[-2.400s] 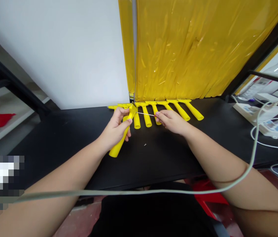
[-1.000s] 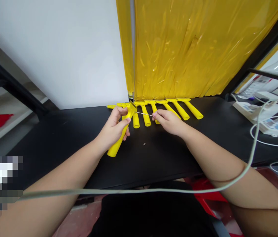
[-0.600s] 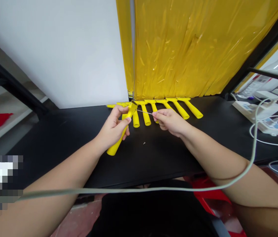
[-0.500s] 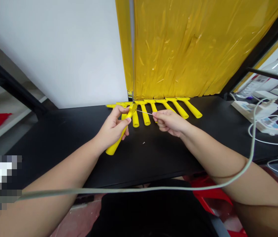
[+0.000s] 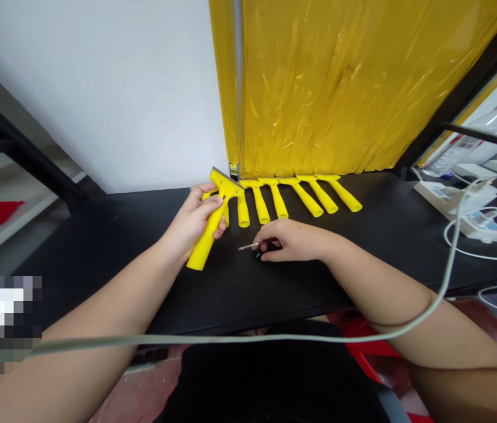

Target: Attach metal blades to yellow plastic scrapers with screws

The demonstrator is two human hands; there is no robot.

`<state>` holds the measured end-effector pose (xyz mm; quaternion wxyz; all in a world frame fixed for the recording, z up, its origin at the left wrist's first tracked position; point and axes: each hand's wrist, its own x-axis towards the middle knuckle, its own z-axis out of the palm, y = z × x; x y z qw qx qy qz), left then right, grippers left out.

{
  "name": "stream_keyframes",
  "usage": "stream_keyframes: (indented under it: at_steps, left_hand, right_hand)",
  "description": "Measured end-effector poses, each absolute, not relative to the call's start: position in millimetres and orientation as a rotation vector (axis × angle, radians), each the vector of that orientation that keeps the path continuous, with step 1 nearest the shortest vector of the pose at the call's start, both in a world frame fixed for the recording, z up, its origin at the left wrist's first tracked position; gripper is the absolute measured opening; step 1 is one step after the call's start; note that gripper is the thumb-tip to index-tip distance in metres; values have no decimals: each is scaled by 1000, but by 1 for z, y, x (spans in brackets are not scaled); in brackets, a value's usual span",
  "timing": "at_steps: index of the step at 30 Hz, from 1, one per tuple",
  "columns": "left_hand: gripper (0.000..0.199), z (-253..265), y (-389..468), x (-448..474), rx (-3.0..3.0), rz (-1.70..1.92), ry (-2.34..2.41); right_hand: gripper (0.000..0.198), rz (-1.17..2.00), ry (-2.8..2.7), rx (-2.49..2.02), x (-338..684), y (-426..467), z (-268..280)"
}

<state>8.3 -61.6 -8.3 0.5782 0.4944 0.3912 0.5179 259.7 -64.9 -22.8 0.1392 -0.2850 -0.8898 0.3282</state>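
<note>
"With left hand, doing what?"

"Clasping a yellow scraper over the worktop, pointing its head at the back edge."

"With right hand, holding what?"

"Gripping a screwdriver in curled fingers, parting the thumb from them beside a small screw."

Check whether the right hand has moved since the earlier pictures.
Yes: the right hand has moved away from the row of yellow scrapers, toward the front of the table and slightly left.
</note>
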Motion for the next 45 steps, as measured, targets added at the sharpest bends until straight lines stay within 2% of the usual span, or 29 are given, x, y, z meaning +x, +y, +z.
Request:
stream_keyframes:
  at_steps: [4,7,11,18,26,32,35,37,42,45]
  left_hand:
    - [48,-9,-59,8,1065,1176,907]
    - [50,-9,-57,7,1002,1134,889]
    - [52,-11,-57,8,985,1025,862]
    - [56,-14,-69,14,1023,775,820]
    - [51,-12,-79,17,1082,653,789]
    - [59,-12,-83,20,1185,607,802]
    - [54,-10,-88,23,1236,651,825]
    - [52,-10,-91,26,1261,695,829]
    - [51,-17,-91,28,1298,761,805]
    - [51,-19,-89,27,1292,763,797]
  right_hand:
    - [9,832,-2688,-827,251,-70,-22]
    - [8,874,-2676,-842,256,-70,-19]
    - [9,1071,-2337,-799,269,-67,-16]
    - [18,886,-1845,-838,267,-61,-16]
    - [9,570,-2016,-795,265,-65,-9]
    - [4,507,-2029,-720,262,-59,-15]
    - [3,553,-2003,-731,261,-57,-18]
    - [9,643,-1962,-764,260,-57,-19]
    - [45,1034,-1765,-885,257,-56,-19]
    - [50,1185,-1708,-916,256,-56,-19]
